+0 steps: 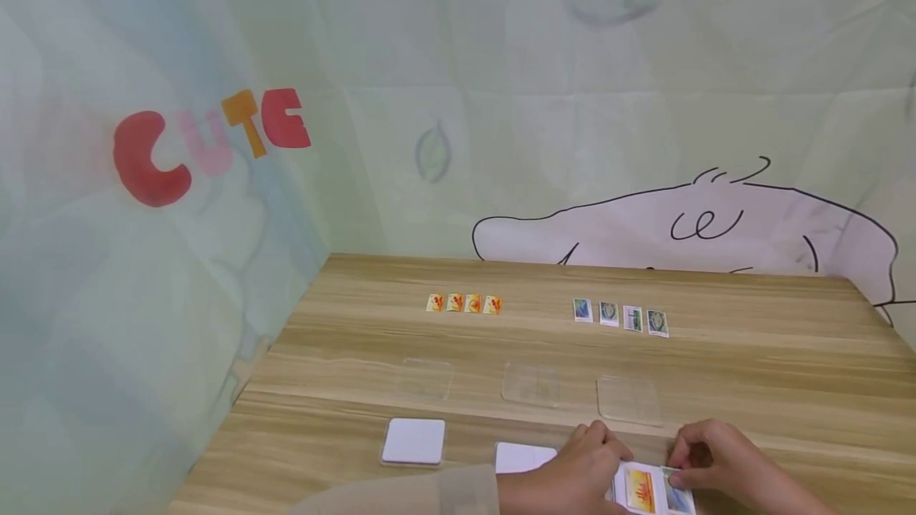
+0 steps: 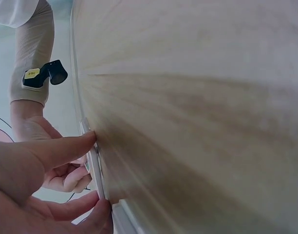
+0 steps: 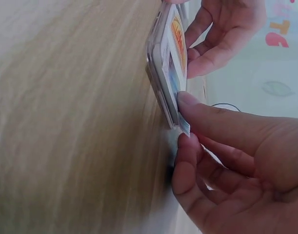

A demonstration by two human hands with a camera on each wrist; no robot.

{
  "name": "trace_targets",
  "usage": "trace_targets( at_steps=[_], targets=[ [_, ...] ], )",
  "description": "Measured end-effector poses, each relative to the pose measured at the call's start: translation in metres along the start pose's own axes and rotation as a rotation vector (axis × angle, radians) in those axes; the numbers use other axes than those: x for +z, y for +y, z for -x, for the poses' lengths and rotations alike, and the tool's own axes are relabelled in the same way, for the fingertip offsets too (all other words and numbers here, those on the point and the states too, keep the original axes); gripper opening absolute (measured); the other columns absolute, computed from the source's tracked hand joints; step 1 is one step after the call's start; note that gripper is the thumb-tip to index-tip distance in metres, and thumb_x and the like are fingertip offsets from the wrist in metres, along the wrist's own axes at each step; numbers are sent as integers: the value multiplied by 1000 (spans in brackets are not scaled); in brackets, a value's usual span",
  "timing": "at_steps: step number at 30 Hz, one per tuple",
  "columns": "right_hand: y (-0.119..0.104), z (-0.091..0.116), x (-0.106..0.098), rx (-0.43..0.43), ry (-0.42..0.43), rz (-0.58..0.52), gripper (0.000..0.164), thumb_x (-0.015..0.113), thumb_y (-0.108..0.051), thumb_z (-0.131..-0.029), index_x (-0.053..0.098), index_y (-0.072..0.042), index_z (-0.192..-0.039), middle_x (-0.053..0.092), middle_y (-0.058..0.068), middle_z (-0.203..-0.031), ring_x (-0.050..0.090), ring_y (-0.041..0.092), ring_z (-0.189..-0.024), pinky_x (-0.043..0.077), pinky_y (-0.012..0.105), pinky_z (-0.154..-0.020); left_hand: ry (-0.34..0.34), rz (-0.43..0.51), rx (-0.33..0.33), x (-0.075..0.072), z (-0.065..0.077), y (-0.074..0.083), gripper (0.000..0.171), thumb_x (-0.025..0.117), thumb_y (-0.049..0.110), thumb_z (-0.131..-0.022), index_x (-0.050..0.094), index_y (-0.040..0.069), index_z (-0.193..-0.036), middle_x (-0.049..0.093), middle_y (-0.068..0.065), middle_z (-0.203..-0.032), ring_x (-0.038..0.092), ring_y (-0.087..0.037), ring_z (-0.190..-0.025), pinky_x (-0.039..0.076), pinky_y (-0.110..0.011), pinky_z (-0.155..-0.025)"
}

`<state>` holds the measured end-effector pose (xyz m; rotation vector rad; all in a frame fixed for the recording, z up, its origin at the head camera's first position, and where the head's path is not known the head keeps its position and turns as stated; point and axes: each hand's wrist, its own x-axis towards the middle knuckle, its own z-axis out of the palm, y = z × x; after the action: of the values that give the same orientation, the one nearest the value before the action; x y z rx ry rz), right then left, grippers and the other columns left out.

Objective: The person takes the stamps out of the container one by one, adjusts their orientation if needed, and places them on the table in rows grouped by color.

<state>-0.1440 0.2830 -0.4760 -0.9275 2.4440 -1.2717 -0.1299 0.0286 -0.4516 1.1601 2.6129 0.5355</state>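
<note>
My left hand (image 1: 583, 467) grips a white square with a clear plastic rim (image 3: 158, 68) by its edges, thumb on one side and fingers on the other. On its face lies an orange-and-yellow picture stamp (image 1: 641, 491). Beside that stamp is a blue-green stamp (image 1: 678, 497), partly over the square's right edge. The right hand (image 1: 723, 459) pinches this stamp between thumb and index finger. Its thumb (image 3: 193, 101) presses the face, and one corner sticks out past the edge in the right wrist view. The left hand covers part of the square in the head view.
Two other white squares, one at left (image 1: 413, 441) and one beside the left hand (image 1: 522, 458), lie on the wooden table (image 1: 343, 324). Behind them are three clear square plates (image 1: 531, 385). Farther back lie several orange stamps (image 1: 473, 303) and several blue-green stamps (image 1: 608, 314).
</note>
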Motion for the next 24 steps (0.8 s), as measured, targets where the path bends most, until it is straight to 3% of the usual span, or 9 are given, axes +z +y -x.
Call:
trace_targets(
  at_steps=[17,24],
  targets=[
    [1,1,1,-85,30,-1,13,76,0,-83,65,-7,-81,59,-13,-75,50,-3,-67,43,23,-51,21,-20,5,1,-1,0,60,86,38,-78,64,10,-127,50,7,-108,37,-2,-94,33,-13,-81],
    [5,4,-1,-42,-7,-75,9,69,6,-87,67,-2,-84,63,-7,-77,52,-2,-70,44,23,-54,31,-38,10,3,0,0,61,86,39,-78,64,9,-127,50,6,-107,37,-2,-93,32,-13,-80]
  ],
)
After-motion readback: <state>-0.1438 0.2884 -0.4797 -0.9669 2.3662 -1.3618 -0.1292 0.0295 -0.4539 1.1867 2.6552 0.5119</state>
